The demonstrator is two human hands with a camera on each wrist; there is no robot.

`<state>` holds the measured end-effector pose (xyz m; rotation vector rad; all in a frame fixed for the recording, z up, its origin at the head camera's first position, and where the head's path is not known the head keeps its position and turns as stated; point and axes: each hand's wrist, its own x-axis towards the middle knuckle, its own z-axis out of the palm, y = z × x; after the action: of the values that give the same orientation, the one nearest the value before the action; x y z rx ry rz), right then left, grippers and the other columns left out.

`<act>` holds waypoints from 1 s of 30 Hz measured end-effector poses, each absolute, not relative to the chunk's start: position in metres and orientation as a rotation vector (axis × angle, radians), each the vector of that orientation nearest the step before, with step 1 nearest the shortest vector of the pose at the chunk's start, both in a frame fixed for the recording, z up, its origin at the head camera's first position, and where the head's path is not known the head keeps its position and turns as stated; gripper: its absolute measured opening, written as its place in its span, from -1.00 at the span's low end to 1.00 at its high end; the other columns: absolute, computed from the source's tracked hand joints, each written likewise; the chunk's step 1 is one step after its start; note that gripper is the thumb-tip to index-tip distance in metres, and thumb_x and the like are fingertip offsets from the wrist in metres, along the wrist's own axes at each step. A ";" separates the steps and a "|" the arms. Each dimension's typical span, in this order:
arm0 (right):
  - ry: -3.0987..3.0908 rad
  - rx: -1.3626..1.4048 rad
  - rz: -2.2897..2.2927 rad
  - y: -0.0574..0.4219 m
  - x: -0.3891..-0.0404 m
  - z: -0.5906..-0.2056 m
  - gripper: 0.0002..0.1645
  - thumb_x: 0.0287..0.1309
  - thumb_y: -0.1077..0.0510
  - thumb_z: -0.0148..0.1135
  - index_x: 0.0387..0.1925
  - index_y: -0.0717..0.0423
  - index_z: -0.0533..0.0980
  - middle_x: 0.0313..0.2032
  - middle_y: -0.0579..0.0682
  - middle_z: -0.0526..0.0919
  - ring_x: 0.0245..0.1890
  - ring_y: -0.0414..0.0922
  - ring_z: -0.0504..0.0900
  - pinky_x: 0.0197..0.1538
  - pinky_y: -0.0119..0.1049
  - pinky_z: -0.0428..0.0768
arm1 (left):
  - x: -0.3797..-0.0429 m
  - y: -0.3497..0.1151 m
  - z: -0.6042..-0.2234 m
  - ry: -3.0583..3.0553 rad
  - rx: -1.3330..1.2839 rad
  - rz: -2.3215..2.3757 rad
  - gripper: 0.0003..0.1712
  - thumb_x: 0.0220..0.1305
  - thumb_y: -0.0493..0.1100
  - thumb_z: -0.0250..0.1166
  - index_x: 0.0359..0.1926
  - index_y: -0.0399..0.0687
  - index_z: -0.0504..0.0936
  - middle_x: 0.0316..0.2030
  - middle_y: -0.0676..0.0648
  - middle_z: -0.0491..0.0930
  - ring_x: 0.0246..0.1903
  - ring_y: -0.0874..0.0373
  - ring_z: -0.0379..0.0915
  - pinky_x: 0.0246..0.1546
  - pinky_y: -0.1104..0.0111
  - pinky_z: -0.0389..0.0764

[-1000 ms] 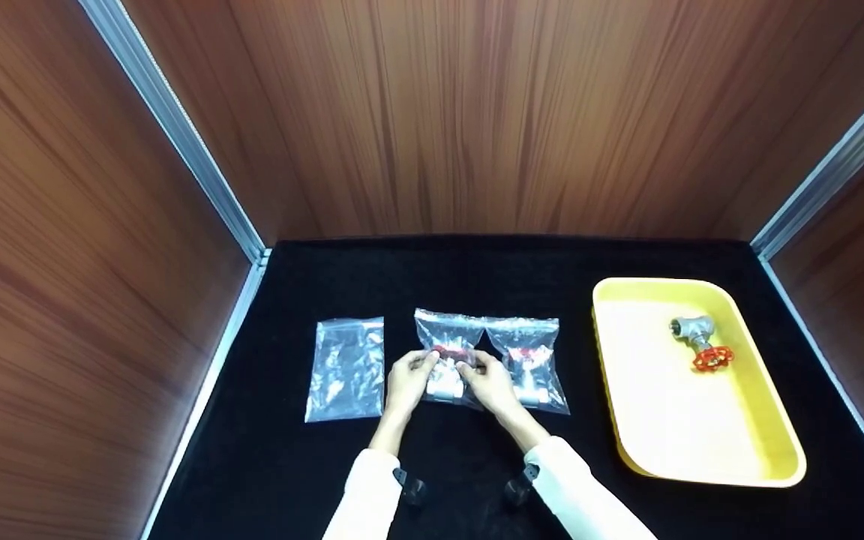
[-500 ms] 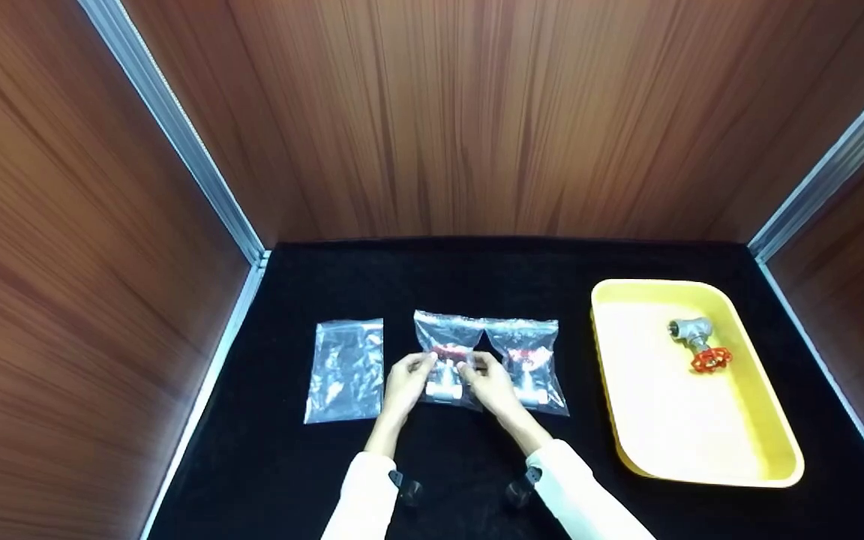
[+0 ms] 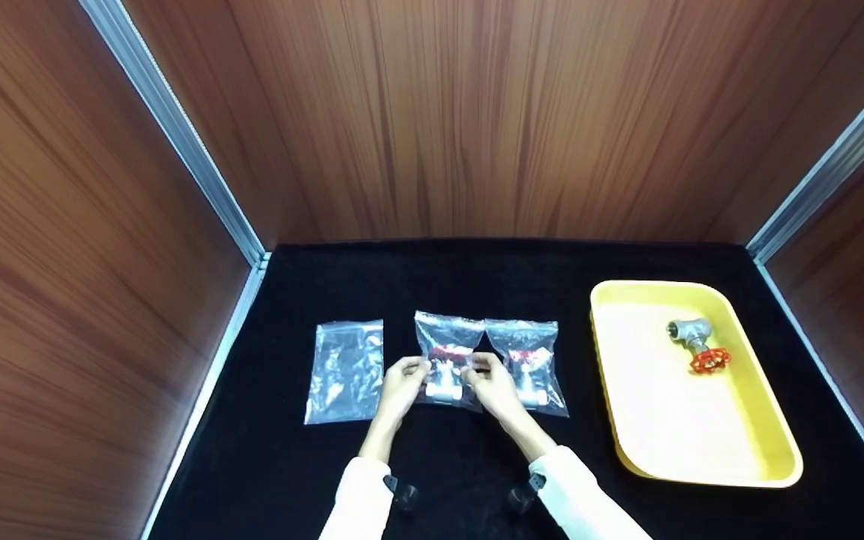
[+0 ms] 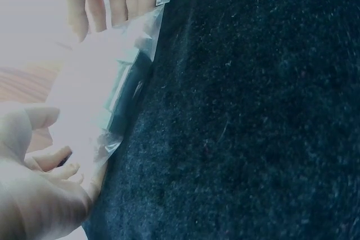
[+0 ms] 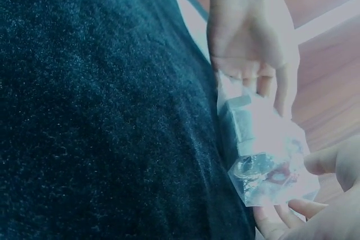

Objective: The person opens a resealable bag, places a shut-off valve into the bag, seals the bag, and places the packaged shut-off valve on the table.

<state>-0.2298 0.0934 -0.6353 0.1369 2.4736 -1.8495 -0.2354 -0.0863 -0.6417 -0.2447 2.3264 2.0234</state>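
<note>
In the middle of the black cloth lies a clear zip bag holding a valve with a red handwheel and a pale metal body. My left hand is at the bag's left edge, its fingertips at the plastic and the thumb apart from the fingers. On the opposite edge, my right hand touches the bag with thumb and fingers spread. Close up in the right wrist view, the bagged valve lies between both hands. Glare washes out much of the bag in the left wrist view.
A second bagged valve lies just right of the first, partly behind my right hand. Left of my hands is a flat zip bag. A yellow tray at the right holds a loose valve. Wooden panels enclose the cloth.
My left thumb has slid off the bag's front toward its left edge, and my right thumb has drawn back slightly right. The red handwheel shows more fully; the bag stays in place.
</note>
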 end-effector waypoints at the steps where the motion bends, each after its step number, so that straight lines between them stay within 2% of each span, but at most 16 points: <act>1: 2.486 0.136 -1.843 0.094 -0.229 -0.635 -0.56 0.21 0.16 0.23 0.11 0.19 0.47 -0.01 0.20 0.61 -0.12 -0.05 0.63 -0.13 -0.32 0.60 | -0.235 -0.087 -0.642 2.313 -0.247 2.030 -0.62 0.32 -0.17 0.23 0.06 -0.34 0.57 -0.14 -0.26 0.67 -0.27 0.12 0.64 -0.24 0.34 0.68; 4: 2.526 0.119 -1.826 0.095 -0.226 -0.633 -0.56 0.18 0.18 0.23 0.10 0.17 0.48 0.00 0.19 0.62 -0.10 -0.02 0.64 -0.09 -0.26 0.61 | -0.235 -0.090 -0.642 2.290 -0.234 2.051 -0.61 0.31 -0.21 0.24 0.05 -0.42 0.55 -0.14 -0.29 0.65 -0.26 0.09 0.63 -0.20 0.29 0.70; 9: 2.544 0.079 -1.837 0.098 -0.223 -0.628 -0.55 0.18 0.20 0.24 0.11 0.20 0.47 0.03 0.16 0.62 -0.07 0.02 0.65 -0.05 -0.19 0.63 | -0.233 -0.094 -0.639 2.297 -0.223 2.034 -0.62 0.29 -0.28 0.23 0.04 -0.49 0.52 -0.14 -0.36 0.64 -0.21 -0.20 0.65 -0.13 0.08 0.68; 14: 2.582 0.045 -1.846 0.100 -0.220 -0.623 -0.58 0.18 0.24 0.24 0.08 0.24 0.48 0.03 0.18 0.63 -0.08 0.02 0.67 -0.06 -0.19 0.63 | -0.229 -0.098 -0.635 2.348 -0.241 2.029 -0.64 0.24 -0.31 0.22 0.02 -0.44 0.55 -0.16 -0.32 0.66 -0.25 -0.15 0.67 -0.18 0.12 0.70; 22: 2.646 0.016 -1.880 0.095 -0.212 -0.613 -0.66 0.15 0.30 0.23 0.00 0.24 0.53 -0.04 0.18 0.65 -0.24 -0.12 0.64 -0.20 -0.42 0.57 | -0.230 -0.113 -0.630 2.366 -0.259 2.095 -0.68 0.23 -0.36 0.21 -0.01 -0.49 0.55 -0.23 -0.33 0.67 -0.32 -0.05 0.67 -0.24 0.16 0.72; 26: 2.628 -0.031 -1.881 0.090 -0.206 -0.607 -0.69 0.16 0.28 0.22 -0.02 0.22 0.54 -0.08 0.15 0.66 -0.26 -0.18 0.63 -0.19 -0.42 0.57 | -0.228 -0.124 -0.629 2.386 -0.254 2.111 -0.70 0.23 -0.42 0.16 -0.03 -0.52 0.54 -0.26 -0.38 0.67 -0.37 -0.05 0.68 -0.25 0.10 0.72; 30: 2.551 -0.092 -1.912 0.086 -0.202 -0.603 -0.69 0.17 0.30 0.19 -0.02 0.23 0.53 -0.06 0.18 0.66 -0.25 -0.18 0.64 -0.24 -0.42 0.57 | -0.226 -0.134 -0.628 2.464 -0.253 2.089 -0.72 0.22 -0.46 0.13 -0.05 -0.51 0.54 -0.29 -0.40 0.68 -0.39 -0.04 0.68 -0.31 0.14 0.72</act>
<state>-0.2018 0.0856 -0.6028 -0.0919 2.5506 -1.9117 -0.2256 -0.1338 -0.6281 -0.2527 2.4642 2.0888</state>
